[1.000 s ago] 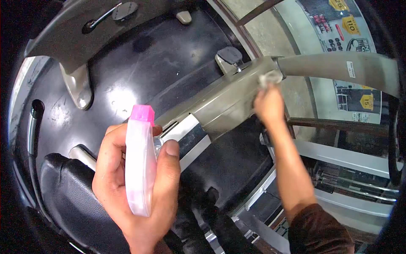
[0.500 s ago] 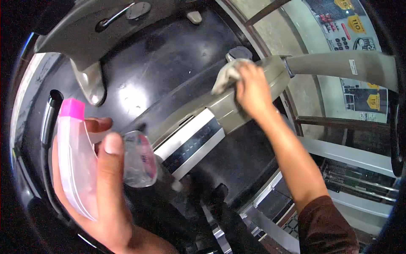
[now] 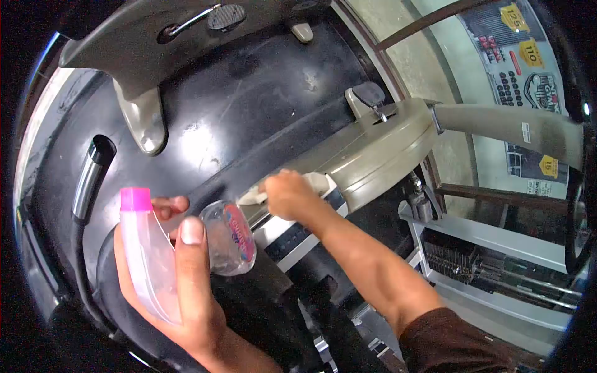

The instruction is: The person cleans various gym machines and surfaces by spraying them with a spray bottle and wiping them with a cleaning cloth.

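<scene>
A spray bottle with a pinkish-white head, a pink nozzle and a clear, labelled body [image 3: 227, 245] is in my left hand [image 3: 196, 286], whose fingers wrap round its neck. My right hand [image 3: 289, 196] is closed on a pale cloth [image 3: 319, 183] and presses it against the beige frame of an exercise machine, just above a silver and black panel [image 3: 292, 245]. Part of the cloth is hidden under the fingers. Beyond it, the machine's rounded beige cover [image 3: 385, 161] carries a crank and a pedal [image 3: 370, 93].
Another machine with a pedal [image 3: 226, 17] stands at the top left on the black floor [image 3: 249, 81]. A black-tipped metal handle [image 3: 93, 177] rises left of the bottle. To the right are a weight-stack frame [image 3: 491, 233] and a window with a poster [image 3: 525, 53].
My right hand has moved down and left with the cloth, from near the pedal to the frame by the panel. In view, my left hand and the bottle sit farther right and lower.
</scene>
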`<state>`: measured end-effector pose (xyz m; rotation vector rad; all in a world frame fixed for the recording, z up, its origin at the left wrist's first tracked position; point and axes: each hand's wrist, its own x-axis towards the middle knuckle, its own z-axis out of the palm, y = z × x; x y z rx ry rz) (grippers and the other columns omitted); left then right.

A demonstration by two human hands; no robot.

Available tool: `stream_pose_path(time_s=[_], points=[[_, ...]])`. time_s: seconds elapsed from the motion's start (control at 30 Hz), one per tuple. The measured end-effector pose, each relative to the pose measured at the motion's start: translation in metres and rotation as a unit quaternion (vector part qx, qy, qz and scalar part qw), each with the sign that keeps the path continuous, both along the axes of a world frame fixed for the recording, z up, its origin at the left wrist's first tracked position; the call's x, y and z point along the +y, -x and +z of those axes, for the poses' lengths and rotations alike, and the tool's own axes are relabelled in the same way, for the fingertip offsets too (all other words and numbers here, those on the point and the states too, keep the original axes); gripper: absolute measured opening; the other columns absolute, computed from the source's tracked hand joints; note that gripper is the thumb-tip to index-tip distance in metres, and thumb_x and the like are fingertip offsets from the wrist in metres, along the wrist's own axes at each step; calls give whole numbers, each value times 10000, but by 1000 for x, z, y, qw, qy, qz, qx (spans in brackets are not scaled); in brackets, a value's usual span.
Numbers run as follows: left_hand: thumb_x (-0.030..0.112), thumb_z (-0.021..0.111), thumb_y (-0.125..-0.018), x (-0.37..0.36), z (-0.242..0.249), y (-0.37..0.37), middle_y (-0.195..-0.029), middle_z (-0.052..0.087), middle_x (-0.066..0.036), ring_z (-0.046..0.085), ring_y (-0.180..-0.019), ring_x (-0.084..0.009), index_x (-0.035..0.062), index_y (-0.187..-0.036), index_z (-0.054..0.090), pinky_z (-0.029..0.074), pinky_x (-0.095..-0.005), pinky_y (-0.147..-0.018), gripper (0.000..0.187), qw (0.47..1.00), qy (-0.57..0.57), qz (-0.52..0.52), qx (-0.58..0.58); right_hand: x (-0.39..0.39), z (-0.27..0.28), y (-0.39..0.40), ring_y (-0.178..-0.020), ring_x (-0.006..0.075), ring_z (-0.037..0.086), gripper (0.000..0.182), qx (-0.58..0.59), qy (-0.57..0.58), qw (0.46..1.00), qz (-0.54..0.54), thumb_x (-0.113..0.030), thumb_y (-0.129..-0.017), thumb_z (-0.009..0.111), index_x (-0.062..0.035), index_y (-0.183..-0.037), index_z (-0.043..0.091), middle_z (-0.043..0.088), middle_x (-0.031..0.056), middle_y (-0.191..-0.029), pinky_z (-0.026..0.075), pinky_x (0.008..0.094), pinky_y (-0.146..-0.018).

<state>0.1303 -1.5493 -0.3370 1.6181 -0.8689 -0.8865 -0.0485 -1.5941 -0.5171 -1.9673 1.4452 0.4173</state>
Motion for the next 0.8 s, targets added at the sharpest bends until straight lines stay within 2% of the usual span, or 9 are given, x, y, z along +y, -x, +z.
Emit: stream_pose_path(time_s=[0.2, 0.27, 0.3, 0.33, 0.43, 0.53, 0.63, 0.73, 0.8], points=[[213, 667, -870, 2, -8, -6, -1128, 603, -137, 534, -939, -169, -14, -1175, 567, 388, -288, -847, 393, 996, -62, 42, 40, -56, 13, 88, -1076, 368, 654, 277, 82, -34, 996, -7, -98, -843, 582, -89, -1069, 741, 687, 249, -1057, 518, 497, -928], [223, 682, -857, -1, -5, -4, -1128, 604, -141, 543, -953, -179, -11, -1167, 561, 391, -295, -853, 407, 995, -81, 39, 36, -86, 30, 142, -1025, 388, 669, 247, 263, 64, 960, 74, -129, -831, 622, -88, -1043, 743, 713, 197, -1023, 534, 482, -903], [228, 689, -851, -1, -4, -5, -1128, 604, -144, 547, -960, -184, -10, -1164, 558, 393, -298, -857, 414, 995, -92, 35, 33, -92, 37, 181, -1007, 380, 674, 231, 174, 117, 978, 17, -125, -845, 610, -105, -1037, 735, 716, 178, -1023, 540, 477, -890], [250, 713, -834, 2, -6, -11, -1119, 595, -139, 553, -972, -198, -3, -1154, 548, 401, -327, -893, 440, 997, -67, -4, 47, -113, 45, 207, -1045, 369, 662, 254, 261, 71, 962, 27, -139, -841, 624, -124, -1074, 721, 700, 193, -1076, 536, 478, -904], [195, 748, -817, 0, -9, -11, -1064, 581, -149, 564, -972, -204, -8, -1094, 512, 437, -346, -914, 417, 995, -45, 20, 90, -146, 57, 270, -1049, 346, 680, 247, 449, 141, 881, -60, -147, -904, 554, -65, -1066, 721, 706, 179, -1111, 543, 471, -902], [177, 761, -811, -2, -14, -8, -1037, 573, -149, 567, -974, -208, -8, -1068, 498, 447, -354, -924, 412, 994, -37, 27, 99, -148, 33, 292, -1027, 359, 691, 236, 444, 178, 871, -116, -148, -909, 551, -63, -1034, 732, 718, 163, -1099, 556, 456, -882], [178, 763, -809, -1, -16, -9, -1024, 569, -144, 568, -978, -212, -5, -1060, 496, 444, -359, -928, 409, 995, -37, 20, 90, -157, -1, 261, -1038, 370, 690, 254, 425, 26, 904, -51, -160, -909, 538, -76, -1029, 746, 721, 171, -1096, 555, 462, -885], [143, 779, -780, 2, -33, -14, -1036, 564, -138, 565, -990, -211, 14, -1072, 513, 455, -356, -925, 416, 996, -3, 26, 89, -123, -40, 165, -1055, 323, 697, 296, 384, 15, 915, 123, -182, -921, 511, -77, -1042, 761, 716, 178, -1120, 558, 438, -884], [114, 789, -762, 5, -39, -19, -1045, 561, -137, 565, -998, -210, 25, -1078, 522, 462, -355, -924, 424, 996, 6, 25, 81, -98, -76, 122, -1057, 321, 690, 267, 297, -9, 944, 141, -111, -874, 529, -39, -1000, 753, 711, 182, -1128, 529, 453, -929]])
